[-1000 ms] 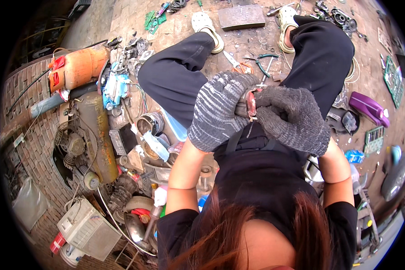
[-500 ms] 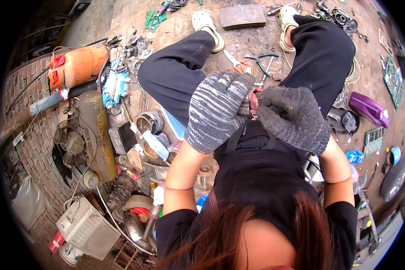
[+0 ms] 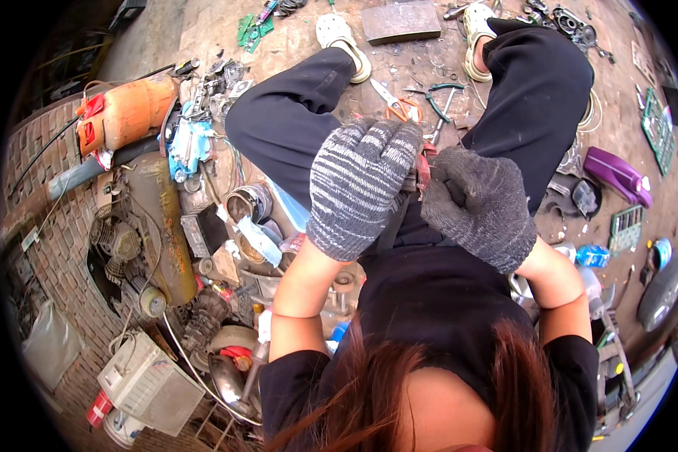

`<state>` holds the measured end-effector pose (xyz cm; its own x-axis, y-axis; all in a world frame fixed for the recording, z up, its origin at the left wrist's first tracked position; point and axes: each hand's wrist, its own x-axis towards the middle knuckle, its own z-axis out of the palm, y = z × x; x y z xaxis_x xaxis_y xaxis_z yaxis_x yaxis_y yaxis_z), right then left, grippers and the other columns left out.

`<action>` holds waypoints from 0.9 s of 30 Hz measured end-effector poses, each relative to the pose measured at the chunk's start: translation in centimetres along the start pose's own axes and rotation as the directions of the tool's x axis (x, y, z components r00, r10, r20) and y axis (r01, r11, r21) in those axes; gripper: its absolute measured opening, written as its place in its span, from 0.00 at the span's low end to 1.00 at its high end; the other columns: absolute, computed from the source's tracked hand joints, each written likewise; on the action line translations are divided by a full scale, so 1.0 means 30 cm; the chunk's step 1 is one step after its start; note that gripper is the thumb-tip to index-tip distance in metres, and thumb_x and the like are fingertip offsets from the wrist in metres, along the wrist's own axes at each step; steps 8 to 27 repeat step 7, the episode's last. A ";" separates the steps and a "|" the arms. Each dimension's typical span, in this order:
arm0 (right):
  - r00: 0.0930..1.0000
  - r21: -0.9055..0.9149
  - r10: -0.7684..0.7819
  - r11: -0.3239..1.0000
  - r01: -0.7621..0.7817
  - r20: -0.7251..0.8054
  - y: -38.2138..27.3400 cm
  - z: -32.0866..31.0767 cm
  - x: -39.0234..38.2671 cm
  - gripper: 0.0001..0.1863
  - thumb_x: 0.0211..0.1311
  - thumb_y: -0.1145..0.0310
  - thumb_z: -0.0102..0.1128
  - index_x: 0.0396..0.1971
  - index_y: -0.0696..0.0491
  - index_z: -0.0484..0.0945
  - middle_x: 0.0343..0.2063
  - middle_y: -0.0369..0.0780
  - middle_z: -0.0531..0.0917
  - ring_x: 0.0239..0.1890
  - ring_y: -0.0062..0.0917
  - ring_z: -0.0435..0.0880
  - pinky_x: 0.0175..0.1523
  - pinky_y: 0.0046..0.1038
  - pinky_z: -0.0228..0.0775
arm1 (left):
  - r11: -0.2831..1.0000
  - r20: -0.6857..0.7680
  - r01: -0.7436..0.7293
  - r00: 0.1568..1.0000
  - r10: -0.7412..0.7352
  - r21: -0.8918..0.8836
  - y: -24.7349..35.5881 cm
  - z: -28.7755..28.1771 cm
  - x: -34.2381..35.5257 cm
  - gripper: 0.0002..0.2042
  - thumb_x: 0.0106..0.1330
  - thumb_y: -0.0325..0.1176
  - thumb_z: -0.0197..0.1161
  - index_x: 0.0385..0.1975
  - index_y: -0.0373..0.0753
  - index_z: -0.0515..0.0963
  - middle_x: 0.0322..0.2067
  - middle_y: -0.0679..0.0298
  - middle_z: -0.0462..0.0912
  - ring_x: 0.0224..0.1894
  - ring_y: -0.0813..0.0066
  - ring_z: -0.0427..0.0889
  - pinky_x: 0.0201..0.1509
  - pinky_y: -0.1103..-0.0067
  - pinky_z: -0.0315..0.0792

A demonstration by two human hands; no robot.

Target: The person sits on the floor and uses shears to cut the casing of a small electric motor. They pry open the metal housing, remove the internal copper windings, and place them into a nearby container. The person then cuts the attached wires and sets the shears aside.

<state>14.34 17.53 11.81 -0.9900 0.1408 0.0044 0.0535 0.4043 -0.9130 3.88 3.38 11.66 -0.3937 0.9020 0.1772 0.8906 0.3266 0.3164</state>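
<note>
My left hand [image 3: 365,188], in a striped grey knit glove, is closed around a small grey metal part with a reddish strip [image 3: 424,167] along its right side. Most of that part is hidden behind the glove. My right hand [image 3: 478,203], in a darker grey glove, is curled closed right beside the reddish strip. What its fingers pinch is hidden. Both hands are over my lap. On the ground beyond them lie orange-handled scissors [image 3: 396,103] and green-handled pliers [image 3: 438,104].
A flat metal block [image 3: 401,22] lies between my feet. To the left are an orange gas cylinder [image 3: 128,113], an open tin can [image 3: 248,203] and heaped scrap parts. On the right are a purple plastic housing [image 3: 618,175] and green circuit boards [image 3: 658,132].
My right hand has shifted slightly down and left, its wrist turning, and remains closed near the reddish strip. My left hand has moved a little left, keeping its hold.
</note>
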 end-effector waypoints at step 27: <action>0.998 0.099 -0.021 0.995 0.015 0.059 -0.001 -0.030 0.015 0.06 0.48 0.69 0.57 0.26 0.55 0.73 0.21 0.47 0.75 0.23 0.41 0.75 0.26 0.31 0.67 | 0.983 -0.031 0.072 0.996 -0.078 -0.167 0.018 0.029 -0.026 0.24 0.36 0.34 0.64 0.39 0.39 0.73 0.33 0.56 0.75 0.37 0.57 0.73 0.42 0.68 0.67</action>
